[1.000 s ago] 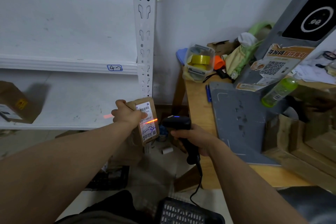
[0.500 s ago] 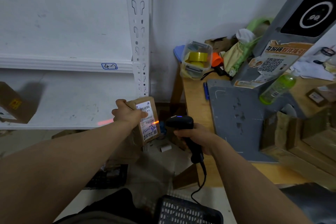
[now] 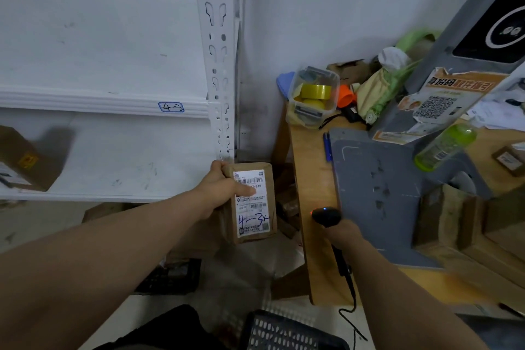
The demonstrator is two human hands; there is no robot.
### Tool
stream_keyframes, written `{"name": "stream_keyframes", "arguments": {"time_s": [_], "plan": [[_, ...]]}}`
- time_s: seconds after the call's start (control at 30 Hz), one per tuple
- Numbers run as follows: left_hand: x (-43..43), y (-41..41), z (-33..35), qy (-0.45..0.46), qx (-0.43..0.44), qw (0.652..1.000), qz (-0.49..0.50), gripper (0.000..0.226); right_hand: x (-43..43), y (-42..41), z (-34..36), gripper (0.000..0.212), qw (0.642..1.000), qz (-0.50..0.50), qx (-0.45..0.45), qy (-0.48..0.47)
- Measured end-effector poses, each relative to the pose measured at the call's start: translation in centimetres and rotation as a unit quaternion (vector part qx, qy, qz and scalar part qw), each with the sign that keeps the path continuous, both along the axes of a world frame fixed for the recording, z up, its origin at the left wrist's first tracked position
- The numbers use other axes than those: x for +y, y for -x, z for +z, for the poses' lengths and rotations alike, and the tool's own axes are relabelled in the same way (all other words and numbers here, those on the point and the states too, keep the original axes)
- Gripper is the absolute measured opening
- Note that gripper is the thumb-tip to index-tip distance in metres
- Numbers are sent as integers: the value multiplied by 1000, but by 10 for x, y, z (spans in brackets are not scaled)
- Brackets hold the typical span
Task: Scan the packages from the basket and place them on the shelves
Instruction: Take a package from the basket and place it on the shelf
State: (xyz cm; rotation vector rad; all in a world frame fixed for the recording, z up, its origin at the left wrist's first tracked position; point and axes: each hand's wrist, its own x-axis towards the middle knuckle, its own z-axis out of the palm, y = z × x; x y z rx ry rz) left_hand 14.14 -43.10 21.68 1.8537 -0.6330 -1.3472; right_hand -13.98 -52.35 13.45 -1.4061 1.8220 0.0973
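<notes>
The left hand (image 3: 224, 187) is gripping a brown cardboard package (image 3: 255, 204) upright, thumb pressing across its white label, fingers curling behind it. The package is hanging in the gap between the white shelf (image 3: 113, 196) and the wooden table (image 3: 315, 179), label facing the camera and carrying blue handwriting. To its right, the right hand (image 3: 345, 233) is curling around a black barcode scanner (image 3: 326, 216), which is glowing red over the table's left edge, its cord trailing down. A black mesh basket (image 3: 284, 332) is sitting nearest. Far left, a cardboard box (image 3: 25, 159) is resting on the shelf.
</notes>
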Motion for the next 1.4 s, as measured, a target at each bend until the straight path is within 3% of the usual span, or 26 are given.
{"name": "stream_keyframes", "arguments": {"time_s": [0.2,0.37,0.47,0.57,0.63,0.8,1.03,1.13,1.2,1.27,1.4], "plan": [[3,-3,5,2,5,1000,-5,74,-3,4,-12,43,999,-24,44,-2],[14,-10,18,19,5,1000,-12,73,-6,-16,17,68,989,32,99,104],[26,-22,34,39,12,999,-16,70,1,-54,61,53,992,91,-44,80],[44,-42,58,68,20,997,-15,68,28,-105,118,50,955,106,-267,-79],[60,-62,80,84,13,996,-11,70,45,-134,149,48,928,133,-331,-111],[107,-135,161,175,6,981,80,81,85,-212,225,44,874,172,-447,-86],[202,-240,290,348,-50,927,129,92,179,-346,353,29,832,248,-493,60],[241,-280,345,436,-97,885,133,92,214,-388,410,44,800,276,-517,128],[265,-299,383,491,-149,850,121,83,234,-413,455,58,769,293,-539,180],[284,-313,421,529,-196,819,102,72,248,-436,501,55,730,299,-569,232],[313,-335,492,530,-340,770,101,83,269,-474,590,52,653,269,-630,324]]}}
